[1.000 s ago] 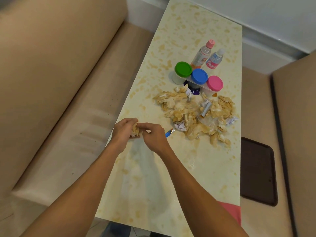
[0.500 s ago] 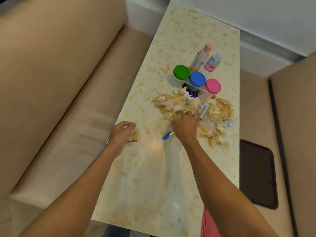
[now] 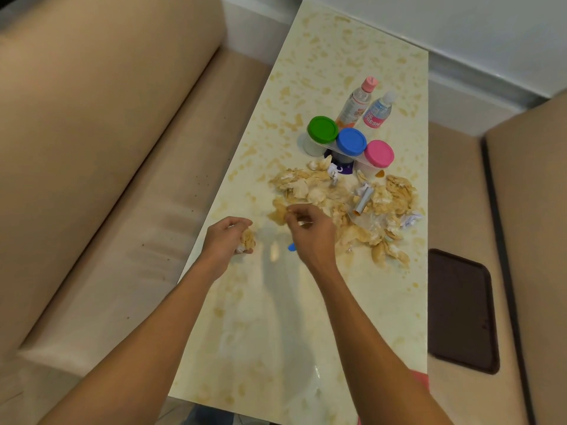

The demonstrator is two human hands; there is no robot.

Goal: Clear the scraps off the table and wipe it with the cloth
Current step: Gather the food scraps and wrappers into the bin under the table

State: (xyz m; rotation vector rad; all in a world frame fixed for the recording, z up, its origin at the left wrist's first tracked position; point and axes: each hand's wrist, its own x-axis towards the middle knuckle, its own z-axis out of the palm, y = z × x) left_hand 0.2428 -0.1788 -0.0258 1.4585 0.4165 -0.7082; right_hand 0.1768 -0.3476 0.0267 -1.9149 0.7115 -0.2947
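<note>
A heap of pale yellow peel scraps (image 3: 352,204) with bits of crumpled paper lies across the middle of the speckled cream table (image 3: 325,72). My left hand (image 3: 228,239) rests near the table's left edge, closed around a clump of scraps (image 3: 248,237). My right hand (image 3: 310,231) hovers at the near left end of the heap and pinches one scrap (image 3: 279,211) between its fingertips. A blue piece (image 3: 292,246) shows just under my right hand. A pink cloth (image 3: 422,378) peeks out behind my right forearm at the table's near right edge.
Three jars with green (image 3: 322,130), blue (image 3: 351,141) and pink lids (image 3: 379,154) stand behind the heap, with two small bottles (image 3: 357,101) beyond them. A grey tube (image 3: 363,200) lies in the scraps. Beige benches flank the table; a dark tray (image 3: 461,311) lies on the right one.
My right hand left my left hand, reached into the heap, and has now drawn back toward the left with one scrap pinched. My left hand stayed put, still holding its clump.
</note>
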